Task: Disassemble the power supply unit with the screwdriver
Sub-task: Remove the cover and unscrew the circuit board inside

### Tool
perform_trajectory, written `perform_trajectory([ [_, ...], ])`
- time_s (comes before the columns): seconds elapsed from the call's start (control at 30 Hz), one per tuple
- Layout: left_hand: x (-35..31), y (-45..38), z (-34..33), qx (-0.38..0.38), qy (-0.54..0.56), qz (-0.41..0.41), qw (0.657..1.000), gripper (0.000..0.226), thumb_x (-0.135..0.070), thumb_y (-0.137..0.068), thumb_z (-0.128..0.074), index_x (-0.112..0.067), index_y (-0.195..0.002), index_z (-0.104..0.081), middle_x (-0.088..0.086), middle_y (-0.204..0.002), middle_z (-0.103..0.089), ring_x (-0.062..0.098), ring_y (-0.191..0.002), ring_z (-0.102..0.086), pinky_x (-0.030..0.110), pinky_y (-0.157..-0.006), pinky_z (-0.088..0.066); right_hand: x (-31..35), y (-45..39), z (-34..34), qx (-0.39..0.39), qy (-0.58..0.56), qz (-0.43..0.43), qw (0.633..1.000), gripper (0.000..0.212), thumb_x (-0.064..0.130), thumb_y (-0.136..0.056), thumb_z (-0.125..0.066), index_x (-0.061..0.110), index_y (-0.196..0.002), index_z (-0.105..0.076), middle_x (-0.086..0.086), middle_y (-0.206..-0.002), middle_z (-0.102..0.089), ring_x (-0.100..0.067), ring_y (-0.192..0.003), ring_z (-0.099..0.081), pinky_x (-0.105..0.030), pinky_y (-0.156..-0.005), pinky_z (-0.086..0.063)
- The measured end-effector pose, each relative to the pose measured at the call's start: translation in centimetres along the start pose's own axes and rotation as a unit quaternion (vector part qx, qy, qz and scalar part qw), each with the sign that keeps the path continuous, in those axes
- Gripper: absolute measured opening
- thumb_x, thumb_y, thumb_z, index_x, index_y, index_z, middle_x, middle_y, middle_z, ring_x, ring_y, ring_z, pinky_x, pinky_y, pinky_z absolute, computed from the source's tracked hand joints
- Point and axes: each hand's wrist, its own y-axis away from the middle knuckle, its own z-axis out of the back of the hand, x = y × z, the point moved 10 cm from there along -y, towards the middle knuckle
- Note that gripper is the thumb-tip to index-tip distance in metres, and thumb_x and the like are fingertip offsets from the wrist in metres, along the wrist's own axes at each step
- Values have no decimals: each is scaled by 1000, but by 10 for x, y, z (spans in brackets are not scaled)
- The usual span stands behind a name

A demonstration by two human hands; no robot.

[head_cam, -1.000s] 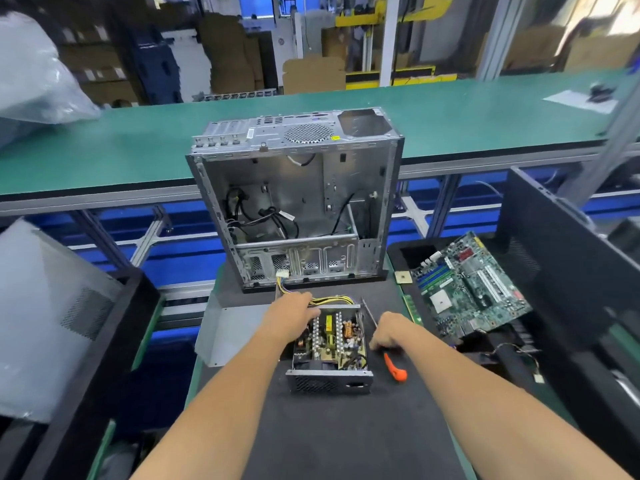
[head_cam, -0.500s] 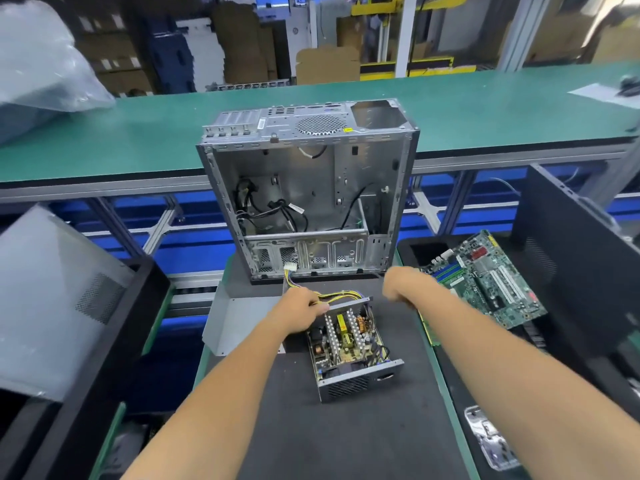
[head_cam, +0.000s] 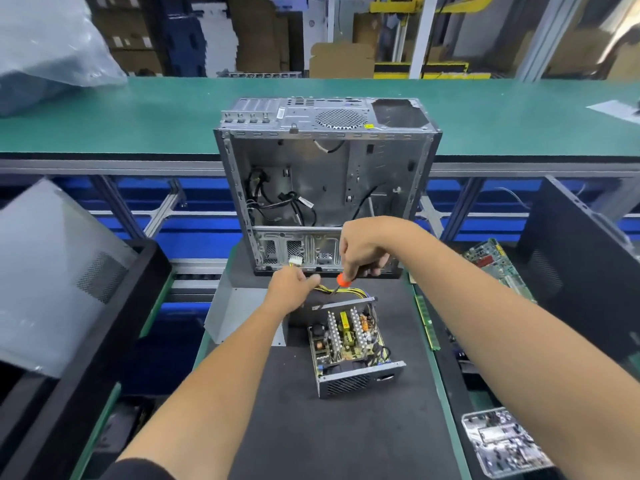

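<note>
The power supply unit (head_cam: 349,344) lies open on the black mat (head_cam: 311,427), its circuit board, heatsinks and coils showing and its grille end toward me. My left hand (head_cam: 289,289) grips its far left corner, where the yellow and black cables (head_cam: 349,292) come out. My right hand (head_cam: 363,251) hovers just beyond the unit and holds the screwdriver (head_cam: 344,279). Only its orange part pokes out under my fist, above the cables. The tip is hard to make out.
An emptied computer case (head_cam: 325,174) stands upright right behind the unit. A grey metal cover (head_cam: 235,313) lies at the left of the mat. A motherboard (head_cam: 491,265), a memory stick (head_cam: 427,323) and a parts tray (head_cam: 502,441) are on the right, and black side panels (head_cam: 581,271) flank both sides.
My right hand picked the screwdriver up off the mat and raised it over the unit's far end. The unit has turned slightly, and my left hand stays on its far left corner.
</note>
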Motion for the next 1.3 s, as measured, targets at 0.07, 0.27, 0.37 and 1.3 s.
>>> perform_trajectory([
  [0.07, -3, 2, 7, -3, 38, -11, 999, 50, -35, -96, -46, -9, -53, -46, 12, -54, -59, 26, -54, -59, 34, -61, -49, 13, -10, -15, 17, 5, 9, 1000, 17, 20, -82, -75, 4, -84, -70, -4, -57, -60, -16, -43, -54, -18, -44, -46],
  [0.27, -4, 19, 11, 21, 65, -32, 997, 35, -23, -86, -42, 2, -66, -57, 25, -72, -62, 38, -69, -58, 46, -63, -49, 42, -41, -38, -28, 54, 19, 998, 19, 16, -76, -74, 6, -64, -63, -6, -55, -63, -16, -36, -57, -18, -39, -45],
  [0.37, -1, 31, 7, 22, 38, -40, 998, 32, -28, -73, -45, 0, -60, -55, 20, -59, -57, 31, -55, -47, 39, -50, -42, 48, -49, -49, -22, 71, 20, 997, 18, 12, -75, -69, 7, -59, -63, -6, -52, -62, -18, -36, -55, -22, -46, -49],
  [1.3, 67, 62, -84, -5, 165, 92, 982, 24, -5, -89, -49, -12, -110, -58, -4, -77, -58, 13, -75, -54, 19, -67, -44, 57, -49, -40, -82, 176, 92, 977, 19, 23, -73, -75, 8, -74, -62, -5, -70, -65, -12, -48, -51, -22, -39, -33],
])
